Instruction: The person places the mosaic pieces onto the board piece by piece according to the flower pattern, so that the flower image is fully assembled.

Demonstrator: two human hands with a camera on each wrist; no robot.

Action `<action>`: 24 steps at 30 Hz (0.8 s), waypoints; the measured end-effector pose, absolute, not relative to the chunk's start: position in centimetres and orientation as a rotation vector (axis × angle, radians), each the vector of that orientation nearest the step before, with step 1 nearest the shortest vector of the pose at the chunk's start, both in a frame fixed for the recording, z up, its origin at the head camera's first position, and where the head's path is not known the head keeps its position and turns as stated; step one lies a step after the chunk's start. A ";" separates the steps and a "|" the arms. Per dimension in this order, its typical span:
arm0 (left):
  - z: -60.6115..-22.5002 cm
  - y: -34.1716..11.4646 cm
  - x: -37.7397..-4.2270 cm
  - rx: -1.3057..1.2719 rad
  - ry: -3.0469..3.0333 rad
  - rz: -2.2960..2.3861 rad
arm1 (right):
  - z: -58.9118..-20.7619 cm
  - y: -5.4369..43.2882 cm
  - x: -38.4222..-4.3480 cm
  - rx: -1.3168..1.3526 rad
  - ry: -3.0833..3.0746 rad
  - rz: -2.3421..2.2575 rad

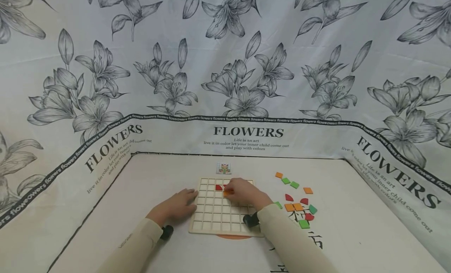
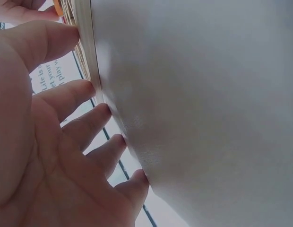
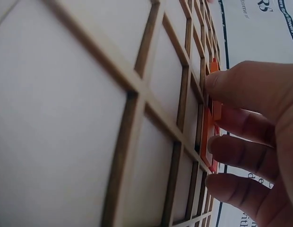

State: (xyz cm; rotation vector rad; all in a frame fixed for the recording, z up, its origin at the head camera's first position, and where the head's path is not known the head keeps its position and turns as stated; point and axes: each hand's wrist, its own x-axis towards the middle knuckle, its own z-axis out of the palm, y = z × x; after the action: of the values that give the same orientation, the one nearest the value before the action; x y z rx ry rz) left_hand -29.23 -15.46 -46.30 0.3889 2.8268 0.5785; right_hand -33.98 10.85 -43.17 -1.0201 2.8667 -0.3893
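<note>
I watched the right hand pinch an orange tile at the gridded board; my right wrist view showed the thumb, which the head view hid. Beside that grip lay a red piece. Left of it, the left hand rested, fingers extended, tips touching the board's edge. Only the head view gave me loose tiles right of the grip and a patterned card beyond it. Farther off, the cloth backdrop read "FLOWERS", "Life is an art", "and play with colors".
</note>
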 end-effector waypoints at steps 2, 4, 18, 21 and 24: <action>-46.2 -15.4 -29.2 0.392 2.828 0.573 | -43.2 10.7 -33.9 -1.038 2.874 -0.372; -46.2 -15.4 -29.2 0.401 2.829 0.573 | -43.1 10.7 -33.8 -1.051 2.884 -0.364; -46.1 -15.4 -29.0 0.417 2.834 0.582 | -43.0 10.6 -33.6 -1.044 2.890 -0.395; -46.1 -15.4 -29.0 0.419 2.831 0.587 | -43.0 10.5 -33.6 -1.029 2.900 -0.381; -46.0 -15.4 -29.0 0.418 2.831 0.584 | -42.9 10.3 -33.5 -1.012 2.908 -0.366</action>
State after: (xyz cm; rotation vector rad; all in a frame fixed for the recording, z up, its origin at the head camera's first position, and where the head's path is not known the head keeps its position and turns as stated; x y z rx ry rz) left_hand -29.00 -15.35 -46.02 0.4178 2.8311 0.5838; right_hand -33.50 10.34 -42.89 -1.0120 2.9084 -0.3662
